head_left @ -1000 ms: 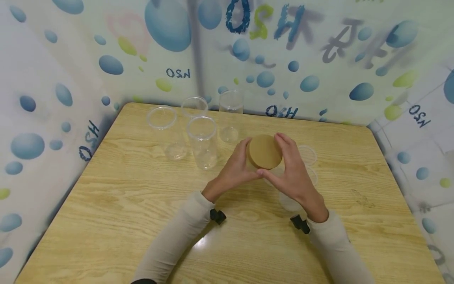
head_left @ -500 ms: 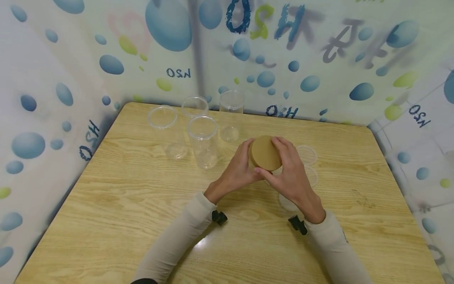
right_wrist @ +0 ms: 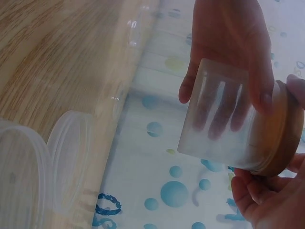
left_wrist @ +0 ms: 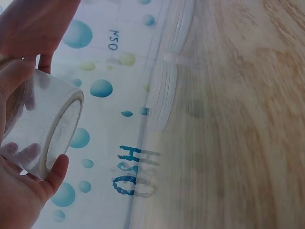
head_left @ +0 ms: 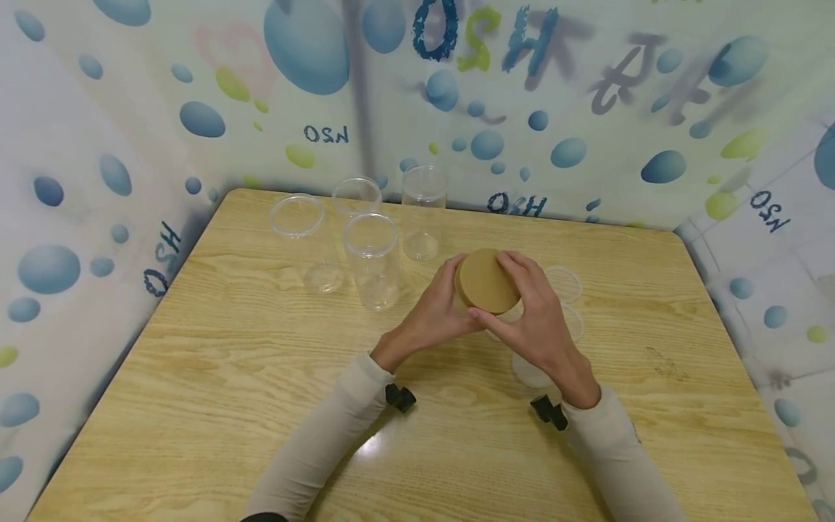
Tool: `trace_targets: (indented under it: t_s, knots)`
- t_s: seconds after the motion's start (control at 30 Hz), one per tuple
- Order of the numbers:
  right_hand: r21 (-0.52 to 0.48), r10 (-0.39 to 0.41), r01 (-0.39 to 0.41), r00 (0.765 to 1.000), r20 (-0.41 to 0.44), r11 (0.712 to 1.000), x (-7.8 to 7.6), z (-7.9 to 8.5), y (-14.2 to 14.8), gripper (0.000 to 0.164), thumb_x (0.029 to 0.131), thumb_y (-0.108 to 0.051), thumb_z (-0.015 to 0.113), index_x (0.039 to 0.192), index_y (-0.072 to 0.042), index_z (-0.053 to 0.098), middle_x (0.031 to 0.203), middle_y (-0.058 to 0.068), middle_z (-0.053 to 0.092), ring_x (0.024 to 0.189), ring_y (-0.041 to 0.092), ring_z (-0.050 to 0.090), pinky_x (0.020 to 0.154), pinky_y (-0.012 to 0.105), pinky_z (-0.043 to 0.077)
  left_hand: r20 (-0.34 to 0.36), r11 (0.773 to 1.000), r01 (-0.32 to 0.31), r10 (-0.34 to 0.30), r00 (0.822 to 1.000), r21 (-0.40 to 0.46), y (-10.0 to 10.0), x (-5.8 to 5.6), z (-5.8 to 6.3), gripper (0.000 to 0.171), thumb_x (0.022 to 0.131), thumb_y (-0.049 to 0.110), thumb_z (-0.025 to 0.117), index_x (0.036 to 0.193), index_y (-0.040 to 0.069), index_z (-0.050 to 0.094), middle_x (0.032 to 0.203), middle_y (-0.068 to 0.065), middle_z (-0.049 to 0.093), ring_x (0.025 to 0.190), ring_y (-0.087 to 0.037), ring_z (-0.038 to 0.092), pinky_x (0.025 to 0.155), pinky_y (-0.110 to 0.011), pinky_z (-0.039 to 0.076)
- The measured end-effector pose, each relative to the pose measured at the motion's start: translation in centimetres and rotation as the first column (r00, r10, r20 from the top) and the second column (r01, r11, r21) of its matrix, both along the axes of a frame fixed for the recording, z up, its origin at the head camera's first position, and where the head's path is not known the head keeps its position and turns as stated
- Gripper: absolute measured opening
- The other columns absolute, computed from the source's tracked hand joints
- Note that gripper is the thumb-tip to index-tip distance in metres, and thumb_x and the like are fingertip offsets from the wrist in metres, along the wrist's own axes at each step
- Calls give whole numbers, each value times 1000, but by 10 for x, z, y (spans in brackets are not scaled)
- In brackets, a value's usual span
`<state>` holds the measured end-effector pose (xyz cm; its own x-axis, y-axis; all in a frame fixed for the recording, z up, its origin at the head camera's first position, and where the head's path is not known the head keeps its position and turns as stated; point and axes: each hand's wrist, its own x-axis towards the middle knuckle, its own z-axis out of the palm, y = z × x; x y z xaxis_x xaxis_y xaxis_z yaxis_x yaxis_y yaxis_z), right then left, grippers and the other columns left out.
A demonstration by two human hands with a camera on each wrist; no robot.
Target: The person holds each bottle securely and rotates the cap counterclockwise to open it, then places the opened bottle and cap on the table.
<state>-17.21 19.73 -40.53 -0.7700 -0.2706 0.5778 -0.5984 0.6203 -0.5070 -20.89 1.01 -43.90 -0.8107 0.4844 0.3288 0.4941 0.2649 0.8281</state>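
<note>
In the head view, both hands hold a clear jar with a round tan lid [head_left: 489,281] above the table. The jar's see-through body [right_wrist: 214,119] is tilted in the wrist views, its base away from the lid. My left hand [head_left: 438,308] grips the body, fingers wrapped behind it and visible through the wall. My right hand [head_left: 540,312] holds the lid's edge, with fingertips over its top and the thumb at its near side. The lid sits on the jar's mouth. Whether it is fully seated cannot be told.
Several tall clear plastic containers [head_left: 372,261] stand uncovered at the table's back left. Translucent round lids [head_left: 531,371] lie on the wooden table [head_left: 215,377] beneath and beside my right hand. A patterned curtain wall [head_left: 567,87] rises behind the table's far edge.
My right hand's fingers have shifted from the lid's far edge onto its top. The lid and jar have moved slightly nearer; over the last half second they hold almost still.
</note>
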Motion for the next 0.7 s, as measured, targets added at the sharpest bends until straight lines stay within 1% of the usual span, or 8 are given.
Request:
trace_targets:
  t_s: [0.2, 0.37, 0.57, 0.7]
  knots:
    - [-40, 51, -50, 998, 44, 998, 0, 2, 3, 85, 75, -27, 88, 146, -6, 47, 146, 16, 47, 134, 32, 46, 101, 55, 45, 37, 999, 42, -43, 998, 32, -2, -2, 1, 96, 77, 17, 85, 151, 8, 23, 144, -11, 42, 125, -23, 51, 103, -43, 46]
    - [-49, 92, -88, 992, 83, 995, 0, 6, 5, 88, 71, -18, 90, 146, -8, 46, 146, 14, 46, 135, 31, 45, 101, 54, 45, 77, 996, 77, -80, 994, 40, -5, -2, 4, 95, 78, 17, 84, 151, 9, 24, 142, -11, 45, 121, -22, 53, 100, -41, 48]
    - [-56, 132, -127, 985, 111, 990, 1, 7, 9, 89, 70, -12, 90, 147, -10, 46, 147, 12, 45, 135, 30, 45, 99, 53, 46, 93, 993, 110, -112, 989, 31, -7, -2, 6, 95, 79, 19, 84, 151, 11, 23, 142, -10, 46, 120, -22, 54, 97, -39, 50]
    - [-71, 168, -160, 979, 120, 985, 1, 7, 10, 89, 71, -11, 89, 148, -10, 45, 148, 12, 44, 134, 31, 45, 99, 52, 46, 100, 993, 115, -118, 988, 36, -7, -1, 6, 96, 78, 21, 84, 151, 12, 23, 141, -9, 46, 119, -21, 54, 96, -38, 50]
